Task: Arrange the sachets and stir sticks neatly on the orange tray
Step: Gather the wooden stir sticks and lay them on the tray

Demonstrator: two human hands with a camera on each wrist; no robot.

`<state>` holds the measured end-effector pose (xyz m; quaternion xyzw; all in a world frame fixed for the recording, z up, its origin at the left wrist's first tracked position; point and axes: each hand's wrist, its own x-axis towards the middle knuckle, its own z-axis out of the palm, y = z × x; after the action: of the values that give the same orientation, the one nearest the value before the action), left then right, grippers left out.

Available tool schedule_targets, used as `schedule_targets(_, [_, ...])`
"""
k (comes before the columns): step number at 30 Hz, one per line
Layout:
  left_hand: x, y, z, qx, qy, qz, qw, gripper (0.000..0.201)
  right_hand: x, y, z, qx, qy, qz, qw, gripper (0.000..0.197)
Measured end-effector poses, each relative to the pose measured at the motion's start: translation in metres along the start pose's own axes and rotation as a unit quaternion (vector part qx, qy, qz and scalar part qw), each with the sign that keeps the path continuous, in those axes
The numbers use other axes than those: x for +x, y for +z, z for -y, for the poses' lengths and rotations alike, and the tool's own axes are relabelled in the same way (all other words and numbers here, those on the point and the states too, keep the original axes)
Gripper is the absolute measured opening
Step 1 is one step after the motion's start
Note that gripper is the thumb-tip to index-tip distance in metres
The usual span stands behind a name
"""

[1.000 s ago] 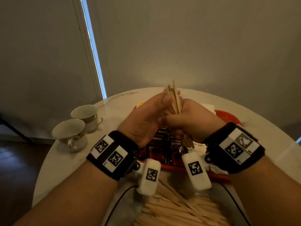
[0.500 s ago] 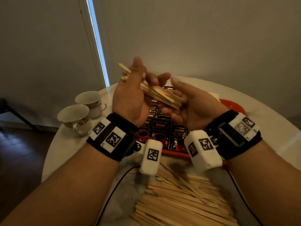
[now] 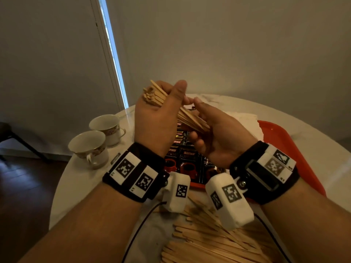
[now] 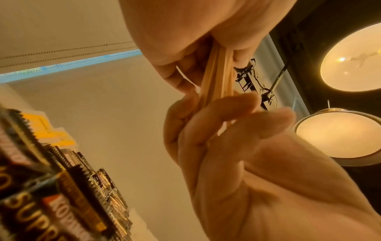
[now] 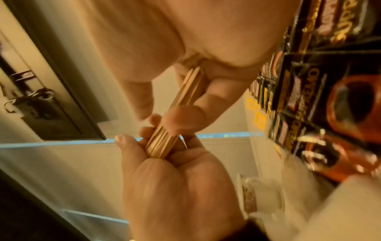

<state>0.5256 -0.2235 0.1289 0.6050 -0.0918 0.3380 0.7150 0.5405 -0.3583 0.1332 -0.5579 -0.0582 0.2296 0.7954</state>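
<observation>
Both hands hold one bundle of wooden stir sticks [image 3: 190, 118] in the air above the orange tray [image 3: 284, 141]. The bundle slants from upper left to lower right. My left hand [image 3: 171, 103] grips its upper end, thumb over the top. My right hand [image 3: 201, 122] cups the lower end with curled fingers. The right wrist view shows the same stir sticks [image 5: 164, 140] pinched between both hands, and so does the left wrist view [image 4: 216, 78]. Dark coffee sachets [image 3: 187, 158] lie in overlapping rows on the tray beneath the hands.
Several loose stir sticks [image 3: 209, 234] lie in a heap on the white round table near me. Two teacups [image 3: 89, 147] [image 3: 106, 126] stand at the left edge. A white napkin [image 3: 245, 120] lies at the tray's far side. Cables run from both wrists.
The bundle stood upright between the hands; it has since tipped over to a slant and risen. My left hand has slid to its upper left end, and my right hand has turned palm up.
</observation>
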Motion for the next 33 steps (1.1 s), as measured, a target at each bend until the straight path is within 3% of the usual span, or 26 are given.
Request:
schedule_targets(4, [0.005,-0.003,0.004,-0.035,-0.035,-0.029,0.998,0.024,0.000,-0.006,-0.001,-0.040,-0.057,0.061,0.996,0.035])
schedule_targets(8, [0.003,-0.001,0.007,-0.029,-0.046,-0.018,0.998,0.024,0.002,-0.008,-0.001,0.000,-0.050,0.030,0.998,0.031])
schedule_targets(12, [-0.002,0.001,0.010,0.019,-0.021,0.027,0.999,0.025,0.004,-0.003,-0.002,0.042,-0.038,-0.048,0.997,0.030])
schedule_targets(16, [-0.005,0.003,0.008,0.020,-0.007,0.042,0.999,0.020,0.008,-0.007,-0.001,0.054,-0.059,-0.072,0.994,0.019])
schedule_targets(21, [0.003,-0.006,0.003,0.058,0.074,0.036,0.995,0.047,0.010,-0.013,0.000,0.071,-0.028,-0.110,0.991,0.014])
schedule_targets(23, [0.002,-0.007,0.000,0.111,0.100,0.059,0.987,0.044,0.008,-0.010,0.001,0.055,-0.002,-0.110,0.992,0.013])
schedule_targets(27, [0.000,-0.010,0.000,0.195,0.119,0.080,0.970,0.019,0.005,-0.007,0.004,0.035,0.024,-0.103,0.994,0.028])
schedule_targets(31, [0.001,-0.011,0.001,0.208,0.121,0.066,0.968,0.011,0.003,-0.007,0.006,0.020,0.026,-0.074,0.997,0.055])
schedule_targets(33, [0.003,-0.013,0.002,0.208,0.123,0.040,0.969,0.019,0.003,-0.006,0.007,0.002,0.014,-0.064,0.998,0.060])
